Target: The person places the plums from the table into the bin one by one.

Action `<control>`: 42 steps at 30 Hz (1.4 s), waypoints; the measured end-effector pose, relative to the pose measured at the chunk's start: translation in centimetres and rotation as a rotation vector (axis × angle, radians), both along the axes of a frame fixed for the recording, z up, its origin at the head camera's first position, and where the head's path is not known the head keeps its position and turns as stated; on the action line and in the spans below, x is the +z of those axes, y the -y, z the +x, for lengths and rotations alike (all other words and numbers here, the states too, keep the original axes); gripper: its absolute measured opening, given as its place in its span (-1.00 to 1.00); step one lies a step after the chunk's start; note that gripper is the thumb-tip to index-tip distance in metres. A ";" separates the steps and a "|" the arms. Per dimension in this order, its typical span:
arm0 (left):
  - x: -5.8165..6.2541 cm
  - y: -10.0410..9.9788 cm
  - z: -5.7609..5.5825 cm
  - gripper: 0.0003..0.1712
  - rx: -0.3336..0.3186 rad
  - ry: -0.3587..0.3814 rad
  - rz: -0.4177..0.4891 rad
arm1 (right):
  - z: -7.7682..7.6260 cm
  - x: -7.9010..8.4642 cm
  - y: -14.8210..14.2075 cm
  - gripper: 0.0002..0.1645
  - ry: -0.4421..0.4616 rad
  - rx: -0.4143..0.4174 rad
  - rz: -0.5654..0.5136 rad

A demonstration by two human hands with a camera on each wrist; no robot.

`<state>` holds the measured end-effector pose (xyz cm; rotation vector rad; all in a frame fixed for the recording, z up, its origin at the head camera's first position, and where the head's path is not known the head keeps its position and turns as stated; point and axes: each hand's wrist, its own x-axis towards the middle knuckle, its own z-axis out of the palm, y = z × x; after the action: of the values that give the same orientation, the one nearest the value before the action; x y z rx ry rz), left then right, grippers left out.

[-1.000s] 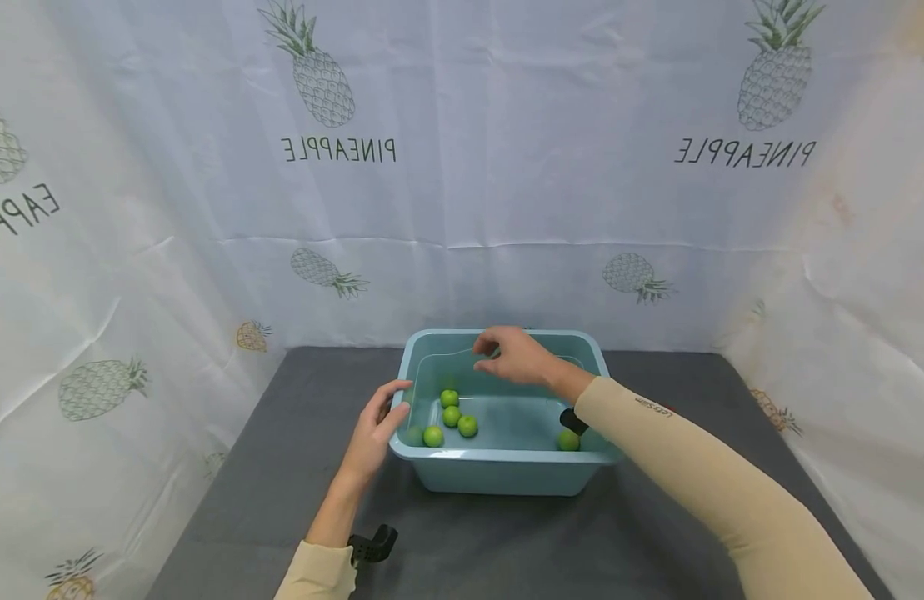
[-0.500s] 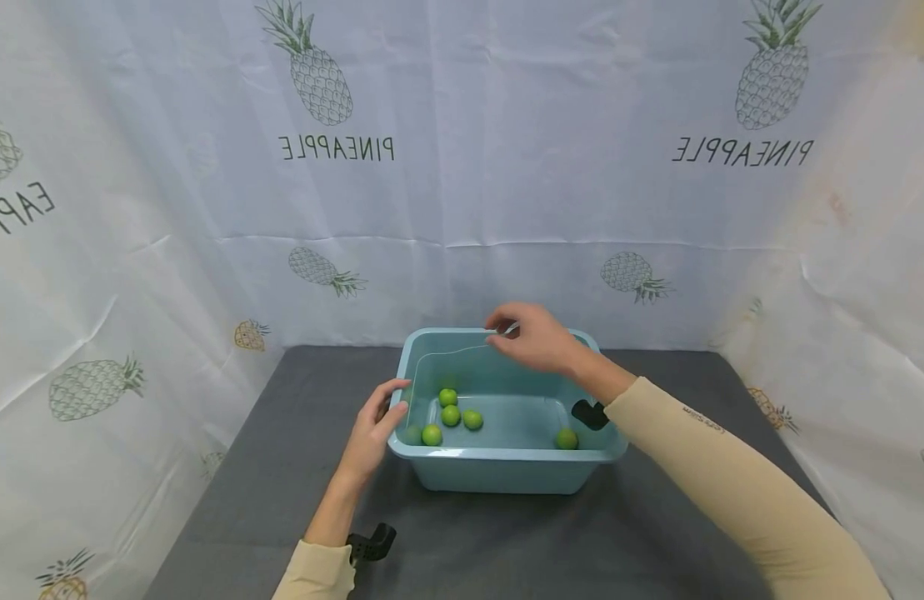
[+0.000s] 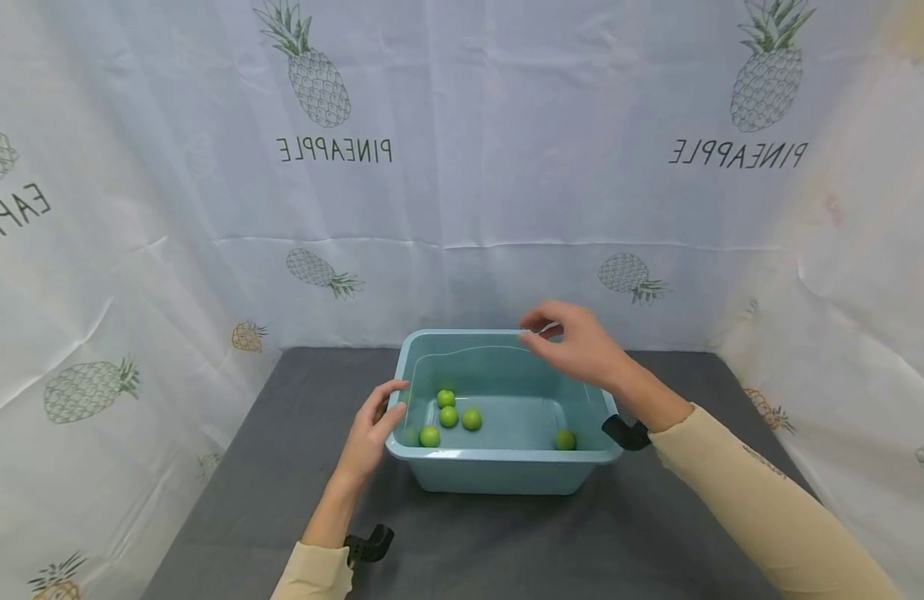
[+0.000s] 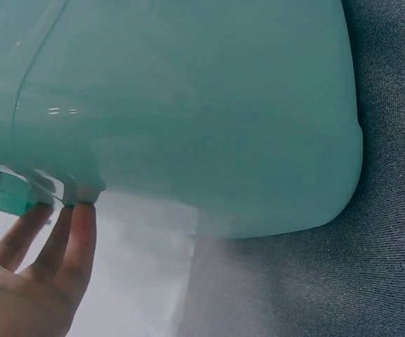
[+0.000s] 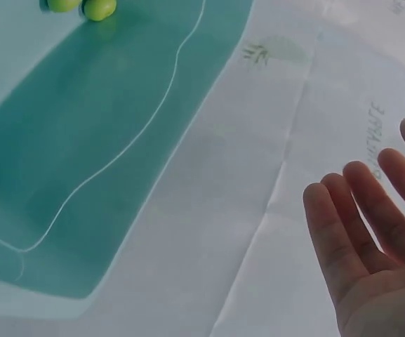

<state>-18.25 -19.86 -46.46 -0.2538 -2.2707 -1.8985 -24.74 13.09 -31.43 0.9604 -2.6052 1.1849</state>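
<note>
A teal plastic basin (image 3: 499, 475) stands on the dark tabletop. In it lie several small round green fruits that look like limes: a group including one green fruit (image 3: 471, 419) sits towards the left, and a single green fruit (image 3: 565, 440) is near the right front corner. My left hand (image 3: 370, 433) holds the basin's left rim; in the left wrist view its fingertips (image 4: 83, 210) meet the rim. Over the far right part of the rim hovers my right hand (image 3: 574, 342), fingers loosely bent and holding nothing. The right wrist view shows those fingers (image 5: 328, 232) spread apart.
A thin pale wavy line (image 5: 146, 126) runs along the basin's inner walls, perhaps a waterline. Pale cloth (image 3: 476, 192) printed with pineapples hangs behind and at both sides. Dark grey cloth (image 3: 267, 467) covers the table around the basin.
My right hand has risen and moved right, from above the basin's middle to its far right rim. One green fruit in the left group has shifted slightly. My left hand stays on the rim.
</note>
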 end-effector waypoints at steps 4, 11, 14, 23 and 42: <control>0.1 0.0 0.1 -0.55 -0.002 0.005 0.002 | 0.8 -0.2 -1.4 -0.77 -0.017 -0.032 0.002; 0.1 0.0 0.1 -0.55 -0.006 0.020 0.011 | 1.8 -1.3 -4.1 -0.78 -0.098 -0.093 0.018; 0.1 0.0 0.1 -0.54 -0.005 0.026 0.012 | 2.3 -1.8 -5.2 -0.77 -0.113 -0.133 0.019; 0.2 0.0 0.1 -0.54 -0.008 0.030 0.024 | 2.2 -4.4 -8.4 -0.77 -0.157 -0.269 -0.013; 0.4 0.0 0.2 -0.55 -0.014 0.037 0.022 | -0.3 -12.2 -15.5 -0.69 -0.078 -0.488 -0.004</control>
<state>-18.03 -19.82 -46.04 -0.2339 -2.2764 -1.9497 -25.05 28.56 -43.63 0.3231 -2.5571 0.9974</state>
